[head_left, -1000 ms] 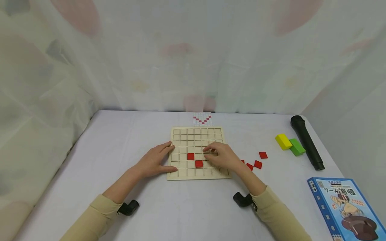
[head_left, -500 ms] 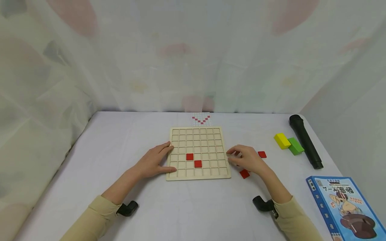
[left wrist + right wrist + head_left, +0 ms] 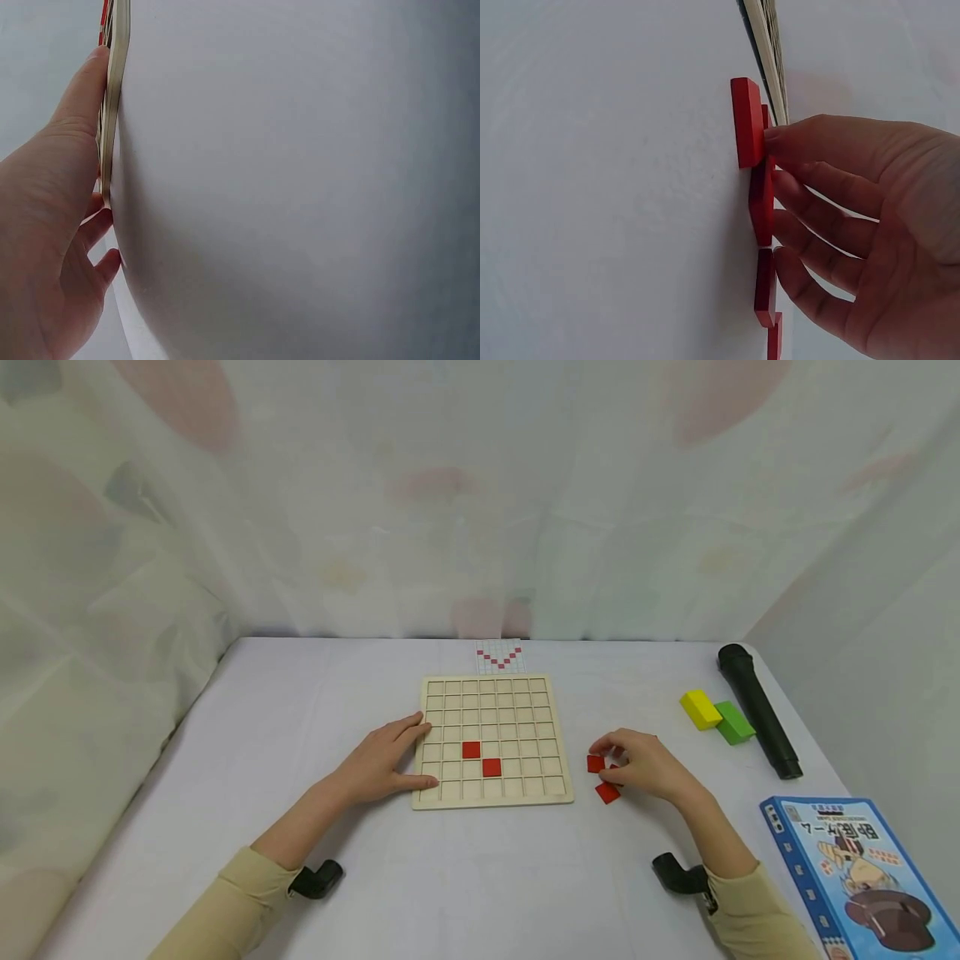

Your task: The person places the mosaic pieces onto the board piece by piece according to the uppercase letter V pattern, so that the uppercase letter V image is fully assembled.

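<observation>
Tiles (image 3: 596, 764) partly beneath right hand (image 3: 643, 765)

Front: cloth (image 3: 480, 885) wide open btw wrists; dark wrist cams (image 3: 317, 879) jut in fr both sides.
Board (image 3: 489, 717) L edge: blocked, L hand (image 3: 386, 764) on it.
Board R edge: open gap to red tiles (image 3: 607, 792).
Over tiles: R hand (image 3: 645, 766) in way.
Behind board: card (image 3: 500, 657) just off edge, then curtain (image 3: 480, 527).
Far R: yel blk (image 3: 701, 709), grn blk (image 3: 734, 724), mic (image 3: 761, 714) bunched; box (image 3: 855, 868) nearer.
</observation>
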Action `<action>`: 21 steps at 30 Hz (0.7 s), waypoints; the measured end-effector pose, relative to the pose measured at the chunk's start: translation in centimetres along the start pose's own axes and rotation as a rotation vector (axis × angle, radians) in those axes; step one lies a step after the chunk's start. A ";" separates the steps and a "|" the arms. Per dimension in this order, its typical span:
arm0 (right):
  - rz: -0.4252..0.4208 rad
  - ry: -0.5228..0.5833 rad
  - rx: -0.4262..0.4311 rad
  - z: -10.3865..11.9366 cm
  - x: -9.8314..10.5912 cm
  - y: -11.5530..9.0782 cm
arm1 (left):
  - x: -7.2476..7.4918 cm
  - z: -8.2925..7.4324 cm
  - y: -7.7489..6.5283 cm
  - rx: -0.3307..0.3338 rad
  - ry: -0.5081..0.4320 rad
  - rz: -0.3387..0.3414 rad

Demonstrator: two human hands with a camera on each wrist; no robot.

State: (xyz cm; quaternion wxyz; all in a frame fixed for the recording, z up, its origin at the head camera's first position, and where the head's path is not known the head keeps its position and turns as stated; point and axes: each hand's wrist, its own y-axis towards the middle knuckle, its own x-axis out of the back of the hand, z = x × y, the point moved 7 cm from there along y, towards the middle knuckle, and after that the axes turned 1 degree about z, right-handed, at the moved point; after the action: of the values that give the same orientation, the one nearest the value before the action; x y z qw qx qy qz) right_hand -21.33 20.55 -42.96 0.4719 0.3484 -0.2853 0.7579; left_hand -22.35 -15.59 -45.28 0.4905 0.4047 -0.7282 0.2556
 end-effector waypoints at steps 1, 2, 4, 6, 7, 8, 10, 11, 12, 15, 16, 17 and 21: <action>-0.001 -0.004 0.004 0.0 0.0 0.1 | 0.0 0.0 0.0 0.002 -0.003 0.001; -0.005 -0.007 0.006 -0.1 -0.1 0.2 | 0.0 0.0 0.0 0.004 -0.002 0.002; -0.018 -0.012 0.003 -0.2 -0.2 0.3 | 0.0 0.0 0.0 0.004 -0.003 0.003; -0.040 -0.024 0.001 -0.3 -0.1 0.5 | 0.0 0.1 0.0 0.002 -0.008 0.002; -0.051 -0.027 0.000 -0.3 -0.1 0.5 | 0.0 0.1 0.0 0.002 -0.010 0.002; -0.060 -0.027 -0.005 -0.4 0.0 0.6 | 0.0 0.1 0.0 0.001 -0.011 0.002; -0.069 -0.024 -0.012 -0.4 0.0 0.6 | -0.1 0.1 0.0 -0.002 -0.013 0.000; -0.070 -0.020 -0.014 -0.4 0.1 0.6 | -0.1 0.1 0.0 -0.002 -0.013 0.000; -0.068 -0.016 -0.016 -0.4 0.1 0.6 | -0.1 0.1 0.0 -0.001 -0.012 0.001; -0.062 -0.001 -0.024 -0.4 0.0 0.7 | -0.1 0.2 -0.1 0.003 -0.011 0.003; -0.062 0.002 -0.025 -0.4 0.0 0.7 | -0.1 0.2 -0.1 0.007 -0.013 0.006; -0.064 0.006 -0.025 -0.5 0.0 0.7 | -0.1 0.1 -0.1 0.007 -0.014 0.007; -0.073 0.014 -0.021 -0.6 0.0 1.0 | 0.0 0.0 -0.1 0.006 -0.012 0.012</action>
State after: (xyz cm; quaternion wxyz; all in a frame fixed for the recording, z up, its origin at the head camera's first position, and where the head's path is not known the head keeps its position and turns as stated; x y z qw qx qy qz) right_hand -22.39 20.60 -43.43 0.5051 0.3483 -0.2771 0.7395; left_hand -22.25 -15.66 -45.30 0.4835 0.4034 -0.7328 0.2580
